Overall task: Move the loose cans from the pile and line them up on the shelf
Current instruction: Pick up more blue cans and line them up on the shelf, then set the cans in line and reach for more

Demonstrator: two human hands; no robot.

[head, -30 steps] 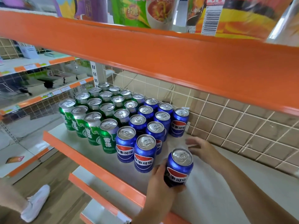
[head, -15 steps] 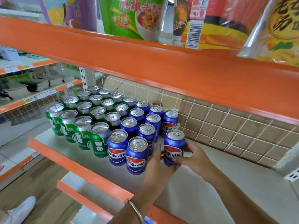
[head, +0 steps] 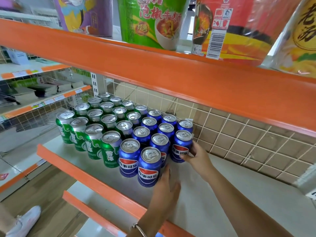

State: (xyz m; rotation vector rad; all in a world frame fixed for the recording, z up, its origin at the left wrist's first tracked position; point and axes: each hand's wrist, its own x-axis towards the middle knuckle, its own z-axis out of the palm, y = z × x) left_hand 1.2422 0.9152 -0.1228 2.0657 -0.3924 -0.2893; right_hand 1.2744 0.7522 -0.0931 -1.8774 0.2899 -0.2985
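Seating blue can (head: pixel 181 146) on the shelf (head: pixel 213 194): right grip (head: pixel 195 155) clamped round its side, can just left of that grip, pressed against the blue rows (head: pixel 159 141) so the block packs tight. Meanwhile left grip (head: pixel 166 185) apart, fingers (head: pixel 166 173) flat against front can (head: pixel 148 166), likely bracing it from tipping.

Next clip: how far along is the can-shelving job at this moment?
Done: green metal cans and blue metal cola cans stand in tight rows on the grey shelf. In hand: the right hand grips one more blue can at a row's right end; the left hand lies flat beside the frontmost blue can. Left: the pile is out of view, so the remaining count cannot be told.
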